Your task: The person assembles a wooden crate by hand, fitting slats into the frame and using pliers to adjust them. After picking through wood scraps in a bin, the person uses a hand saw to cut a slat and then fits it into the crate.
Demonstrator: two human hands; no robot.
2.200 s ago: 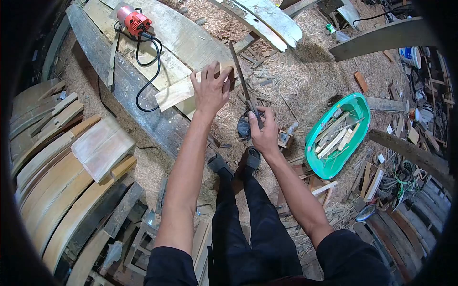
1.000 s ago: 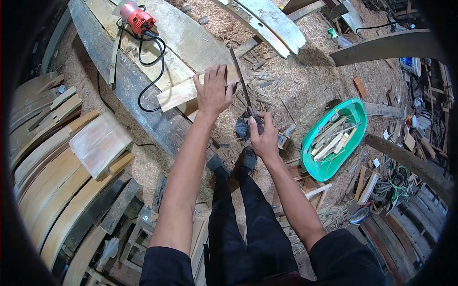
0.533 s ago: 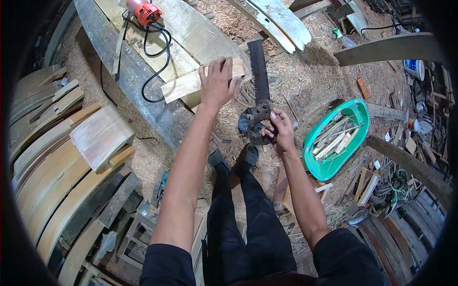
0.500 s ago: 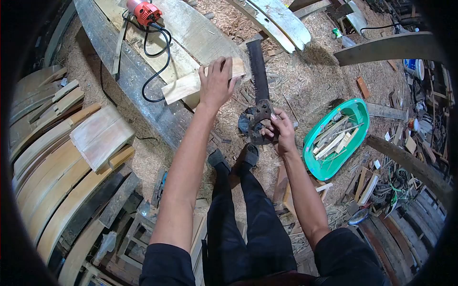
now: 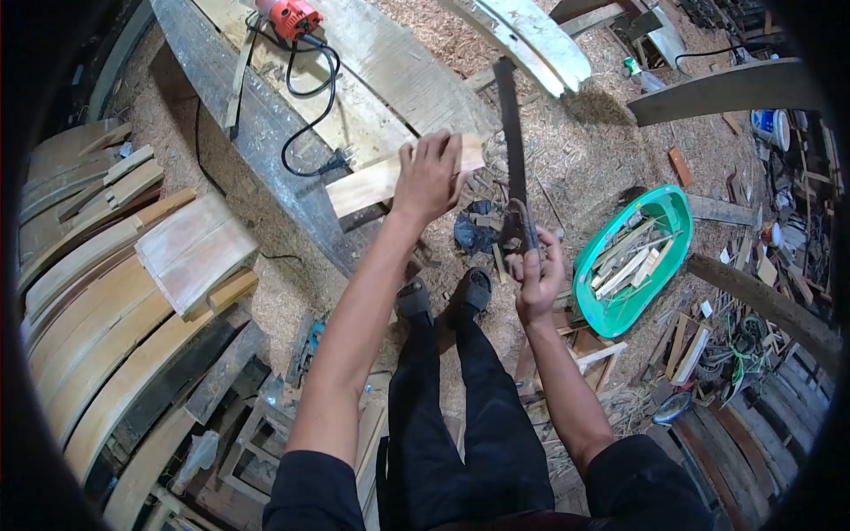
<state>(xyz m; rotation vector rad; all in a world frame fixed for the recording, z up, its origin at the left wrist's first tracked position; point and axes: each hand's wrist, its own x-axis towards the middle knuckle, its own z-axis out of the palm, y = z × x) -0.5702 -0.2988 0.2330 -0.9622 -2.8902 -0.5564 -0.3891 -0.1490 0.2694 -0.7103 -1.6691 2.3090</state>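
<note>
My left hand [image 5: 429, 175] presses down on a short pale wooden board [image 5: 367, 184] that rests on the edge of a long grey plank [image 5: 266, 133]. My right hand [image 5: 538, 268] grips the handle of a dark hand saw [image 5: 512, 142], whose blade points up and away, just right of the board's free end. The blade stands close to the board; I cannot tell whether it touches it. My feet in dark sandals stand on sawdust below the hands.
A red power tool [image 5: 294, 15] with a black cable lies on the planks at top. A green basin [image 5: 633, 261] of wood offcuts sits at right. Curved wooden staves [image 5: 106, 336] are stacked at left. Scrap wood and clutter fill the right side.
The saw has turned from showing its flat side to edge-on and moved right and up. My left hand and the board have stayed together on the plank.
</note>
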